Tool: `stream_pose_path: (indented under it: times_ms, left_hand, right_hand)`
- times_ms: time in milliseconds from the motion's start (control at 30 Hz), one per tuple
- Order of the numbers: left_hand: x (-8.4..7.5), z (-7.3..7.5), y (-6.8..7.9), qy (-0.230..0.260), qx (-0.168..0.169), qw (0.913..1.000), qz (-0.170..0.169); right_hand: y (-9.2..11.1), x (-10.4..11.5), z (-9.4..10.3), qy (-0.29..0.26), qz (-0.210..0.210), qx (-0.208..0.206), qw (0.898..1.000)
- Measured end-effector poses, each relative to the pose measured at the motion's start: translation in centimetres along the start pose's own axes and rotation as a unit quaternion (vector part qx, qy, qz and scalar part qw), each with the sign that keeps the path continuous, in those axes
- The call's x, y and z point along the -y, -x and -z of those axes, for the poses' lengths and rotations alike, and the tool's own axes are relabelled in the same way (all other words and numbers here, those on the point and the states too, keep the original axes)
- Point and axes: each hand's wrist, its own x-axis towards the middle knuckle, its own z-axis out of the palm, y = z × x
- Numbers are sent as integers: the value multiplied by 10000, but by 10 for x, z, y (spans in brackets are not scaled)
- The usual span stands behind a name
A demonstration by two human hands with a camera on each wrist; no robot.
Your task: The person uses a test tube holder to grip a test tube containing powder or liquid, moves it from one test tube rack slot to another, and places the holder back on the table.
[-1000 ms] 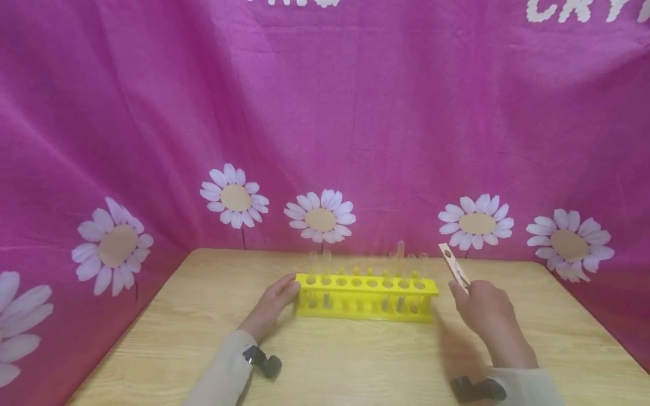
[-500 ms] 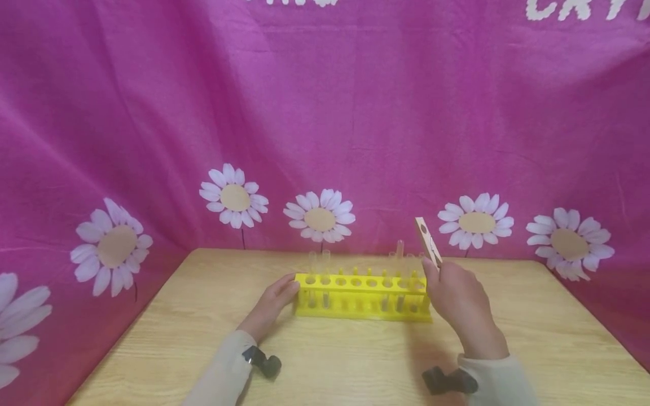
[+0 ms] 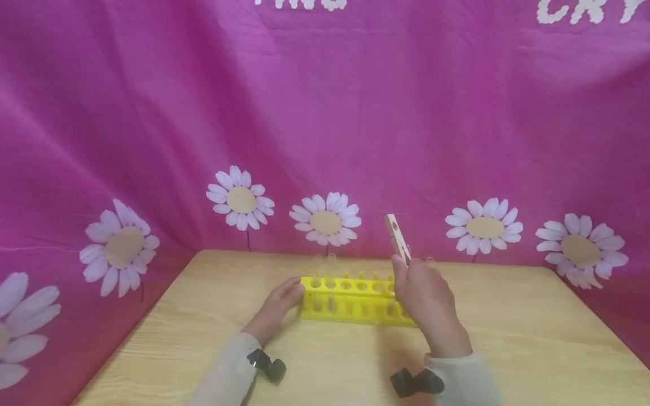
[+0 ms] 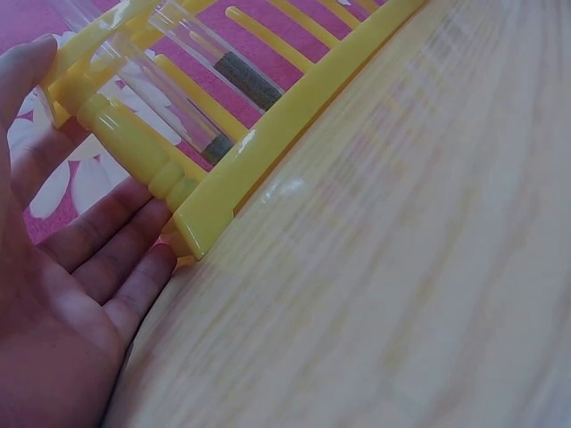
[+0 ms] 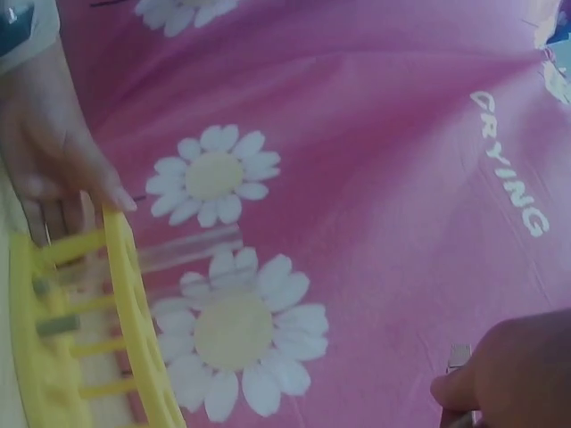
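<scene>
My left hand (image 3: 274, 307) holds the left end of a yellow test tube rack (image 3: 355, 291). In the left wrist view its thumb lies on the top bar, with the fingers against the turned end post (image 4: 134, 143). Two clear test tubes (image 3: 332, 263) stand in the rack's left holes; dark grey-green matter (image 4: 248, 80) fills their bottoms. My right hand (image 3: 429, 304) grips a wooden test tube clamp (image 3: 396, 234), its holed end pointing up. That hand is in front of the rack's right end and hides most of the tubes there.
The rack stands on a light wood table (image 3: 325, 361). Behind it hangs a magenta cloth (image 3: 406, 113) printed with white daisies. Short yellow pegs (image 3: 361, 275) rise along the rack's back. Both wrists wear black camera mounts (image 3: 416, 382).
My right hand has moved left with the clamp, from beside the rack to in front of its right end. The left hand keeps its hold; the rack stays put.
</scene>
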Motion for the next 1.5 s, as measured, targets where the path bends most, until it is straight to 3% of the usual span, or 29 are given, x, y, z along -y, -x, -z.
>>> stream_pose_path:
  times_ms: [300,533,733,1100,1500]
  left_hand:
    - [0,1,1,-156,41,9999,14]
    - [-4,-2,0,-154,99,9998,-75]
    - [-6,-4,0,-94,95,9999,-108]
    - [-10,3,-2,-216,26,9997,-142]
    - [-2,0,2,-112,44,9999,-52]
  right_hand:
    - [-4,18,-22,400,308,51,9987]
    - [-3,25,-33,143,315,83,9994]
    - [-1,28,-44,237,436,22,9988]
    - [-2,27,-55,406,696,-70,9967]
    - [-1,22,-66,447,571,-24,9974]
